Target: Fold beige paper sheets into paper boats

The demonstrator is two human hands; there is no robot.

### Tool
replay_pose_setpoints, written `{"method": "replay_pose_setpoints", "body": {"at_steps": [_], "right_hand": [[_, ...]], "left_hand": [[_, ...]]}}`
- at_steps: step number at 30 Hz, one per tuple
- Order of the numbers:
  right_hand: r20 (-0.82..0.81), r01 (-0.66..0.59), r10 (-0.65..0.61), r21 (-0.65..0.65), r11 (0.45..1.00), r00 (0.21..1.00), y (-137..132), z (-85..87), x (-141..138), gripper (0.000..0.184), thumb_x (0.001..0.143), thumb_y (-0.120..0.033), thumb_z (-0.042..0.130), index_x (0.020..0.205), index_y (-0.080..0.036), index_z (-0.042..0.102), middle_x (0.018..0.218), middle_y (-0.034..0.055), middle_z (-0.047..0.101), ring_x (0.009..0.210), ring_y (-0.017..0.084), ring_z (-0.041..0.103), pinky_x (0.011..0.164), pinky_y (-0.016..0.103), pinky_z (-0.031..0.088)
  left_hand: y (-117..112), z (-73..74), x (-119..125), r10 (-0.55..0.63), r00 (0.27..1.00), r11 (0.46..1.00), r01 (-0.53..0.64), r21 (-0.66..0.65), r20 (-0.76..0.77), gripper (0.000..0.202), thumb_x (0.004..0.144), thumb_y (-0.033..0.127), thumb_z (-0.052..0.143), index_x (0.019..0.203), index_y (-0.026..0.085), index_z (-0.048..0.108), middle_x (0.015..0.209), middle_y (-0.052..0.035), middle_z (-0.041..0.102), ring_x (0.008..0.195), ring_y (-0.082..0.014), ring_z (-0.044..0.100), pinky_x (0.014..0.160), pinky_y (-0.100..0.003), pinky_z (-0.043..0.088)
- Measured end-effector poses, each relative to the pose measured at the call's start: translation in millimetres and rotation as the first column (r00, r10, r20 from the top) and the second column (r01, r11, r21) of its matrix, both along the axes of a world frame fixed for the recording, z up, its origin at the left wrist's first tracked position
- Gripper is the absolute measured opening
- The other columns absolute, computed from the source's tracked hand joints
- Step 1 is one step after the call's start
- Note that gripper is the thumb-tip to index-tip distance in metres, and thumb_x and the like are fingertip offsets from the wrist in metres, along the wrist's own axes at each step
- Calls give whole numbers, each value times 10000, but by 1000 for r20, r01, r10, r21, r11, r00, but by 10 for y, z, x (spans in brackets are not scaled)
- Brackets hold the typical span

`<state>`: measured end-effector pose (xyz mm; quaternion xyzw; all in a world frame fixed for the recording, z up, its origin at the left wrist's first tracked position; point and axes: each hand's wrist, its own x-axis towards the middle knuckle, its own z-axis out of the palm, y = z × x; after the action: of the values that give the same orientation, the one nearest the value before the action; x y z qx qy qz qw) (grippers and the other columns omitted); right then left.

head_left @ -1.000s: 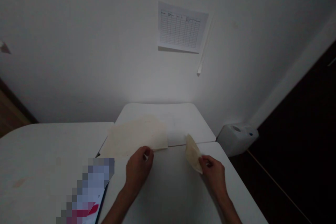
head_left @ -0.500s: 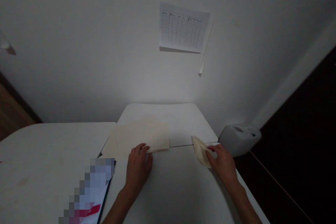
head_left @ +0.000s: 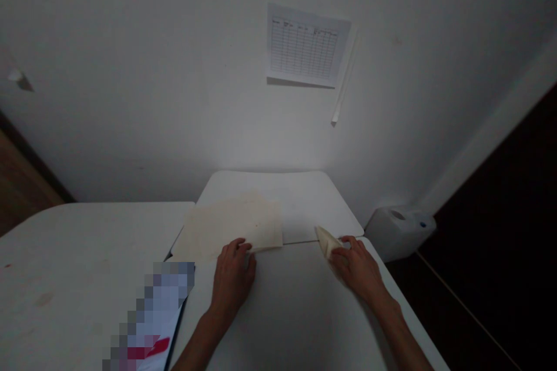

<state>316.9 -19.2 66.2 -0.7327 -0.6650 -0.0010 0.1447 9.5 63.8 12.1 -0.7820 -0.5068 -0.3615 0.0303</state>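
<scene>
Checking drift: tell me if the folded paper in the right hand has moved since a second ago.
Yes. The folded paper went down and away, toward the table seam; it now lies flat under the right hand.

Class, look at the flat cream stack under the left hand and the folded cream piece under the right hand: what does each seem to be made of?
The flat stack looks like matte paper: thin, straight-edged sheets lying flat. The folded piece under the right hand may be the same paper or thin cloth; its sharp crease suggests paper. The left hand rests on the stack's edge.
</scene>
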Motion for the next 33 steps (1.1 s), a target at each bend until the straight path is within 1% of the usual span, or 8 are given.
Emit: {"method": "replay_pose_setpoints", "body": {"at_steps": [5,10,14,17,20,27,30,33], "right_hand": [[-64,-29,35,82,996,997,21,-75,127,282,906,-310,482,1036,-239,722,1217,99,544,1091,254,527,943,353,412],[-131,-11,37,195,981,991,31,-125,237,304,892,-324,473,1036,-225,722,1218,105,559,1099,262,544,961,381,419],[-230,32,27,249,968,973,1,-147,243,335,894,-335,436,1048,-212,706,1207,107,585,1047,250,589,881,359,474],[-304,77,0,242,967,953,-29,-182,223,347,867,-347,453,1062,-179,686,1115,107,649,808,212,655,761,322,508],[-326,138,-62,215,967,943,-41,-221,211,321,824,-344,490,983,-160,699,966,93,705,628,188,650,691,308,503],[-328,233,-150,229,945,933,-16,-233,251,310,792,-320,468,916,-173,712,827,63,725,631,208,680,653,300,484],[-322,250,-168,234,940,932,-11,-219,288,311,792,-327,469,907,-175,714,796,64,725,639,219,685,649,301,480],[-293,277,-204,235,932,934,-28,-189,310,308,810,-339,470,904,-171,711,764,73,720,652,230,684,661,308,481]], "left_hand": [[10,-20,5,9,1000,1000,-9,7,-10,241,870,220,453,1004,115,624,1112,-163,588,1016,-296,559,873,-441,482],[25,5,-30,23,999,1000,-23,9,-32,249,872,227,464,1041,121,613,1137,-163,592,1039,-298,562,895,-443,468],[64,21,-89,77,990,997,-77,6,-118,280,868,245,499,1081,98,605,1247,-204,564,1152,-341,518,949,-476,430],[83,28,-124,148,963,986,-160,-35,-227,331,881,287,520,1140,91,587,1328,-215,525,1225,-331,487,996,-449,404],[92,28,-144,163,950,975,-196,-102,-266,334,910,325,493,1139,106,601,1309,-199,556,1200,-301,526,994,-416,412],[114,19,-172,174,951,972,-207,-109,-256,347,926,374,482,1111,119,626,1266,-162,594,1151,-274,557,982,-376,418],[109,48,-179,208,947,966,-238,-97,-246,355,945,384,451,1099,116,626,1243,-162,602,1144,-283,549,969,-389,414],[112,104,-190,262,928,953,-292,-82,-263,339,953,343,431,1134,114,603,1294,-169,560,1204,-296,496,991,-415,382]]}}
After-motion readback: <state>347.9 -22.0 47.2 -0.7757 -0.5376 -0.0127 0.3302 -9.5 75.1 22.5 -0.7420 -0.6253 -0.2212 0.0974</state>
